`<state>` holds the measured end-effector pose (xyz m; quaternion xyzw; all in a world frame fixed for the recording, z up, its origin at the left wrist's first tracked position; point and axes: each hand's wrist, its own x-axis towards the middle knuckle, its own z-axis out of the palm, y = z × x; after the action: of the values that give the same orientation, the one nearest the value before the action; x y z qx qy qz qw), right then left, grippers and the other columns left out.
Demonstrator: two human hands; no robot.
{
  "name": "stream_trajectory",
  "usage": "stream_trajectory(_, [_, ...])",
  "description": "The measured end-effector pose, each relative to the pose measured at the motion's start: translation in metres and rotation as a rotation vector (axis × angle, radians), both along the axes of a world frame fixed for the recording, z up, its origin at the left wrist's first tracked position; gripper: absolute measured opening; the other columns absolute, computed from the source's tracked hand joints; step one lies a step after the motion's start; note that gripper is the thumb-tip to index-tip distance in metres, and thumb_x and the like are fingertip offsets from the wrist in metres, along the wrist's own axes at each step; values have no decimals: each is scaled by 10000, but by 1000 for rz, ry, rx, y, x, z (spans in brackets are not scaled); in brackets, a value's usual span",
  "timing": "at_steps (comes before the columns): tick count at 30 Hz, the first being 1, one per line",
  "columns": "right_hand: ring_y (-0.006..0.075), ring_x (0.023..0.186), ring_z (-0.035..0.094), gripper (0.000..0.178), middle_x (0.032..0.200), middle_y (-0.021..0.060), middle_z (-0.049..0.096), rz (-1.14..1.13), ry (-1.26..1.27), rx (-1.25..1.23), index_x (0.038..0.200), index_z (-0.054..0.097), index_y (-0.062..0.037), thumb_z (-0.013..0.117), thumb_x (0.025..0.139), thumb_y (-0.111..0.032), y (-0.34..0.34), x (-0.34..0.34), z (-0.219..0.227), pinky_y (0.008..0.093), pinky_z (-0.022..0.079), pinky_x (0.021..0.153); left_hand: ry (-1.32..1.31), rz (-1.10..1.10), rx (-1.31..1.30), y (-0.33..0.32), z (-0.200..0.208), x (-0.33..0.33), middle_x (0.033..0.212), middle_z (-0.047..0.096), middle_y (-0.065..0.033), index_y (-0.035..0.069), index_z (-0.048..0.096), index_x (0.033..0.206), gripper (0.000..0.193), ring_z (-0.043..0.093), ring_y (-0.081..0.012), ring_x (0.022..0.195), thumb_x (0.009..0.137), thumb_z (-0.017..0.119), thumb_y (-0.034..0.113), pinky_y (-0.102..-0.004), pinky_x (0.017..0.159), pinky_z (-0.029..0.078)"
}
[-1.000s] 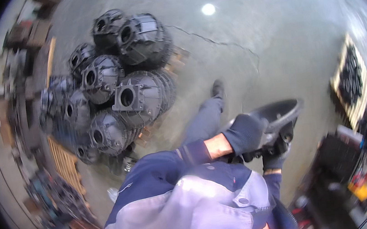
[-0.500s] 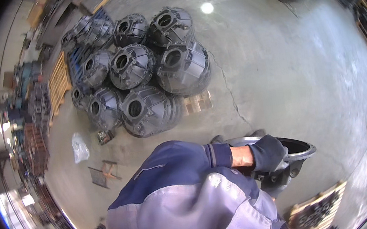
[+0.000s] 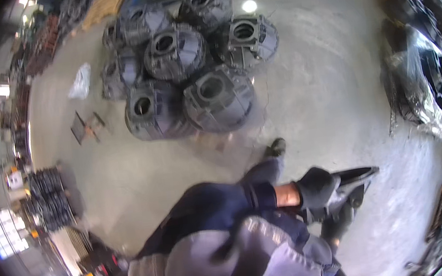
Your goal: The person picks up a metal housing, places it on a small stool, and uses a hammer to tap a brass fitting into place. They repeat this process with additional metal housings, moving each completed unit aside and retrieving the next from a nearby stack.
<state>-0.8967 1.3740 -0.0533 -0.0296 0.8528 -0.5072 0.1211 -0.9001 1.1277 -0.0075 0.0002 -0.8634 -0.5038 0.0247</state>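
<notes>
A dark cast-metal bell housing (image 3: 359,175) is carried in front of me, its wide round rim seen nearly edge-on. My left hand (image 3: 318,187), in a dark glove, is closed over the near edge of it. Lower down, my right hand (image 3: 339,221), also gloved, supports the housing from below, fingers bent around its narrower part. My own arm and gloves hide much of the casting. One shoe (image 3: 278,146) shows on the floor beyond my sleeve.
Stacked bell housings (image 3: 174,52) stand in a group ahead. A small stool (image 3: 87,127) and a crumpled plastic bag (image 3: 80,82) lie to the left. Plastic-wrapped parts (image 3: 432,81) stand at the right. Dark stacked parts (image 3: 47,199) line the left side.
My view has swung to the right and my body has stepped along. The housing is still in both hands, and its rim has tipped from a visible opening to nearly edge-on.
</notes>
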Motion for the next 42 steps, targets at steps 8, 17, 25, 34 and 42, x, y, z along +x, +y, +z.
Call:
stream_trajectory(8, [291,1304,533,511,1456,146,534,-77,-513,-585,1425,490,-45,655,995,-266,-72,-246,-25,499,491,1077,69,229,-127,-55,10,-189,514,567,-212,28,665,706,433,601,-367,455,859,724,429,-508,603,541])
stream_trajectory(17, [192,1138,583,410,1241,87,605,583,-320,-226,1329,561,-59,661,933,-81,-218,-504,-66,401,559,924,-277,701,1,-140,-27,-312,726,699,-195,37,724,919,431,699,-406,680,937,653,463,-502,649,544])
stream_trajectory(25, [273,1194,607,511,1358,86,618,642,-887,-261,1458,504,-182,550,1001,-406,-417,-574,-69,488,548,961,-330,1148,55,-240,-32,-315,761,715,-190,30,690,1010,448,704,-395,703,956,625,470,-511,646,529])
stream_trajectory(34, [324,1200,632,529,1313,104,664,944,-1154,-124,1382,606,-143,498,1006,-500,-610,-522,-48,521,543,1008,-296,1445,-57,-328,-55,-277,900,727,-190,74,688,1109,318,722,-384,792,981,648,363,-486,718,570])
stream_trajectory(42, [201,1058,687,356,1149,98,709,1407,-1195,199,1285,648,-57,534,1064,-312,-736,-492,-103,343,573,857,-437,2384,529,-223,-111,-258,1127,744,-162,54,718,1189,348,725,-314,1026,960,693,314,-400,875,565])
